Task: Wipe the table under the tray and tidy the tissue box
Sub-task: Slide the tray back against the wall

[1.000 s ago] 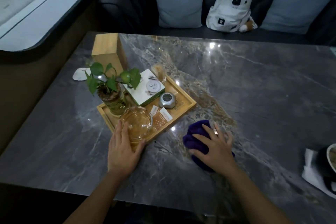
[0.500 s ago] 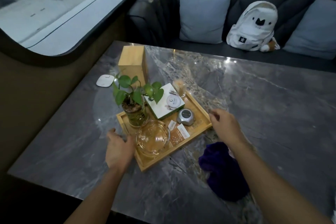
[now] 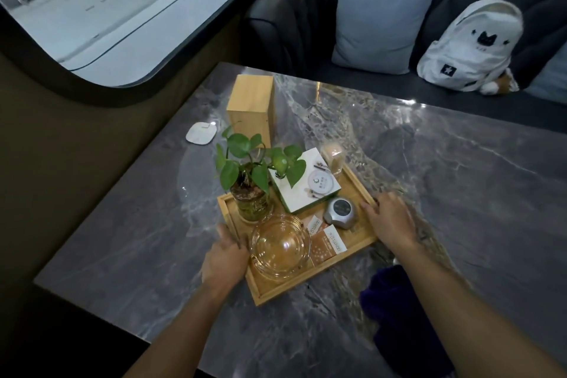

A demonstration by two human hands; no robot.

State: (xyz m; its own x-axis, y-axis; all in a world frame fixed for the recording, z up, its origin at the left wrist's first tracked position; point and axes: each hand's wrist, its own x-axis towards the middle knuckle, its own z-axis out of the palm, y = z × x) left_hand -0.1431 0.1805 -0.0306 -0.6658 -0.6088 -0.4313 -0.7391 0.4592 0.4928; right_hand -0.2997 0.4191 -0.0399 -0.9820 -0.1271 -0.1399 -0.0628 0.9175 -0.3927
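Head view: left hand (image 3: 223, 261) fingers curled on the wooden tray's (image 3: 310, 287) near-left rim; right hand (image 3: 391, 219) fingers spread against its right corner, seemingly gripping to shift it. Tray holds potted plant (image 3: 250, 181), glass ashtray (image 3: 279, 245). Purple cloth (image 3: 399, 316) lies beside; wooden tissue box (image 3: 250, 109) upright behind, on marble table (image 3: 460, 193).

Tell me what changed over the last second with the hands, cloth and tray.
The right hand let go of the purple cloth, which now lies loose on the table, and moved up to grip the wooden tray's right edge. The left hand shifted from the tray's near corner to grip its left edge. The tray seems unmoved, contents as before; the wooden tissue box stayed behind it.
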